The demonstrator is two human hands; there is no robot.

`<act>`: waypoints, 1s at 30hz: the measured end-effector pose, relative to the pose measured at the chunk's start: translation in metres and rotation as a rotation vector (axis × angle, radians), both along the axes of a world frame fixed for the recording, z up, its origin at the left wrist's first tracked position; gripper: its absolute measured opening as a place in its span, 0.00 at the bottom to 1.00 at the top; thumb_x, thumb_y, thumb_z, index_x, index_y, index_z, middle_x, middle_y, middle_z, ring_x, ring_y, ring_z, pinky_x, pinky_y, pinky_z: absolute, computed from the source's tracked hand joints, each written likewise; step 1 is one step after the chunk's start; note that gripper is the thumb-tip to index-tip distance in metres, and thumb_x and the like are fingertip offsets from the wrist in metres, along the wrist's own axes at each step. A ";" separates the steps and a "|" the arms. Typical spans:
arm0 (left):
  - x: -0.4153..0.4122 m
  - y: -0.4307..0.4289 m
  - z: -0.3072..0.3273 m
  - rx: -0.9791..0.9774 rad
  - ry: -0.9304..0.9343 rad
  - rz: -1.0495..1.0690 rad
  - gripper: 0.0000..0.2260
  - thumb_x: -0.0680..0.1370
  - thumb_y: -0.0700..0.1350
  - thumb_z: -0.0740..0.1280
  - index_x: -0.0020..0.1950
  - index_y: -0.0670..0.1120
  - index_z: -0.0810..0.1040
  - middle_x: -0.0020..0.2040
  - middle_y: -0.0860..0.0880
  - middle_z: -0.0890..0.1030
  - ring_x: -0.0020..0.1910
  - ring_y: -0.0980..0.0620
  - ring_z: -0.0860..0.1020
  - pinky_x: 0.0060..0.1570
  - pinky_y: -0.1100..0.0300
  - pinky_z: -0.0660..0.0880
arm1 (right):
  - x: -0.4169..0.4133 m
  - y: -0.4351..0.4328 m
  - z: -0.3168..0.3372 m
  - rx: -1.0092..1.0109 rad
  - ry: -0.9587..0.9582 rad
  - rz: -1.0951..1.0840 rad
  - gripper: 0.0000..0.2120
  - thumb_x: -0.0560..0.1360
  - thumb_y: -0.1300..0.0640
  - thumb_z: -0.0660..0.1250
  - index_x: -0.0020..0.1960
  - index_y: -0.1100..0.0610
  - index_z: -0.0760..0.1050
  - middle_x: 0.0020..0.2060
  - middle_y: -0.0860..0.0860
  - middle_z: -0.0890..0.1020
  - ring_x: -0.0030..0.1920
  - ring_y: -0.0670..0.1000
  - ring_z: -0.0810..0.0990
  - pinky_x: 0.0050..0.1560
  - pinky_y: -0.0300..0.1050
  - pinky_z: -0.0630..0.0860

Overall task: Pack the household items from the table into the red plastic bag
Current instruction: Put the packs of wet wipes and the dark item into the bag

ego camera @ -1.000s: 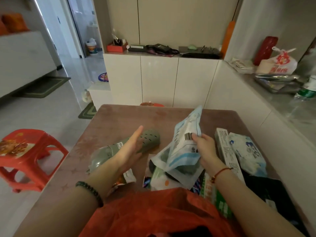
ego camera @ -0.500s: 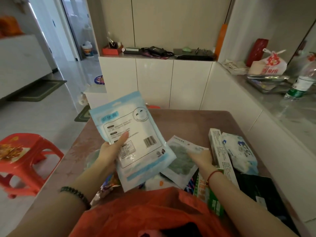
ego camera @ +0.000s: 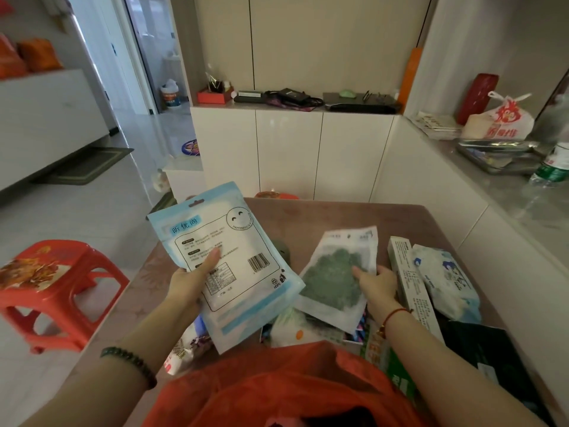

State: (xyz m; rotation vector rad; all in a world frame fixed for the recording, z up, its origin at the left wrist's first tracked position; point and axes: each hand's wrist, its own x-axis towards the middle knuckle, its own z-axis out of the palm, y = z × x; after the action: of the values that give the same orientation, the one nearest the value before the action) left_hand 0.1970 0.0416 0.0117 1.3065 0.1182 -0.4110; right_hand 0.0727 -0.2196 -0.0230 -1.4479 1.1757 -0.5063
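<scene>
Hands both grip packets: my left hand (ego camera: pixel 188 282) holds a pale blue pouch (ego camera: pixel 229 260) above the desk (ego camera: pixel 323 217), my right hand (ego camera: pixel 378 283) pinches a green-filled packet (ego camera: pixel 334 280) on the pile (ego camera: pixel 295 329). The red plastic bag (ego camera: pixel 277 388) sits nearest me, between my arms.

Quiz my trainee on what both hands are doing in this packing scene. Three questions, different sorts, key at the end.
1. True or false: the left hand holds the blue-and-white pouch up above the table.
2. What does the right hand grip? A) the clear packet of green material; B) a mug; C) a spoon.
3. Short answer: is the pouch inside the red plastic bag yet?
Key: 1 true; 2 A; 3 no, it is not yet in the bag.
</scene>
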 end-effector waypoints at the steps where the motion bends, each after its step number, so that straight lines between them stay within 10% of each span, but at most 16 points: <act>1: 0.000 0.002 0.003 0.008 -0.014 0.005 0.03 0.73 0.42 0.69 0.45 0.46 0.78 0.37 0.49 0.84 0.33 0.53 0.83 0.29 0.59 0.81 | -0.002 0.001 0.014 -0.035 -0.067 0.017 0.12 0.73 0.62 0.68 0.56 0.63 0.77 0.49 0.60 0.82 0.46 0.59 0.81 0.49 0.51 0.79; 7: -0.016 0.000 0.033 0.006 -0.119 0.037 0.04 0.73 0.43 0.69 0.47 0.45 0.77 0.42 0.49 0.82 0.38 0.53 0.82 0.32 0.59 0.81 | -0.020 0.019 0.114 -0.372 -0.378 0.095 0.09 0.73 0.63 0.68 0.53 0.59 0.77 0.42 0.50 0.79 0.45 0.51 0.78 0.45 0.42 0.73; 12: -0.040 -0.014 0.055 0.002 -0.175 -0.122 0.03 0.74 0.45 0.68 0.46 0.47 0.79 0.39 0.51 0.85 0.39 0.52 0.83 0.42 0.57 0.81 | -0.026 0.038 0.170 -0.160 -0.604 0.304 0.07 0.72 0.65 0.69 0.46 0.55 0.77 0.45 0.53 0.82 0.48 0.54 0.81 0.54 0.50 0.78; 16: -0.070 -0.022 0.084 -0.109 -0.153 -0.409 0.08 0.78 0.43 0.62 0.44 0.44 0.79 0.39 0.46 0.83 0.35 0.49 0.82 0.35 0.60 0.81 | -0.014 0.066 0.171 -0.252 -0.363 0.403 0.12 0.71 0.62 0.70 0.54 0.62 0.77 0.54 0.59 0.81 0.55 0.58 0.80 0.60 0.56 0.75; 21: -0.100 -0.007 0.119 -0.338 -0.066 -0.655 0.29 0.67 0.70 0.49 0.49 0.55 0.80 0.44 0.53 0.86 0.43 0.55 0.84 0.41 0.60 0.81 | -0.017 0.087 0.170 -0.532 -0.248 0.372 0.15 0.72 0.59 0.69 0.56 0.64 0.77 0.52 0.59 0.82 0.52 0.57 0.80 0.54 0.49 0.77; 25: -0.115 0.004 0.125 -0.230 -0.144 -0.577 0.15 0.69 0.40 0.70 0.55 0.44 0.79 0.52 0.43 0.84 0.44 0.49 0.84 0.41 0.58 0.82 | -0.033 0.102 0.185 -0.637 -0.315 0.413 0.11 0.71 0.57 0.70 0.50 0.64 0.77 0.42 0.55 0.81 0.42 0.52 0.79 0.44 0.46 0.76; 30: -0.136 0.029 0.132 -0.245 -0.199 -0.527 0.18 0.67 0.37 0.71 0.56 0.43 0.79 0.51 0.42 0.84 0.47 0.45 0.83 0.47 0.52 0.81 | -0.083 0.105 0.208 -0.158 -0.250 0.666 0.50 0.55 0.41 0.78 0.72 0.51 0.60 0.67 0.52 0.71 0.64 0.53 0.74 0.62 0.55 0.74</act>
State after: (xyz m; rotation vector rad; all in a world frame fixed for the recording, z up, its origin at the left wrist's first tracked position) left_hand 0.0607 0.0710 0.1439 1.1175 -0.4409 -0.7144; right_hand -0.0100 -0.1143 0.1854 -1.7434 0.4166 -0.3001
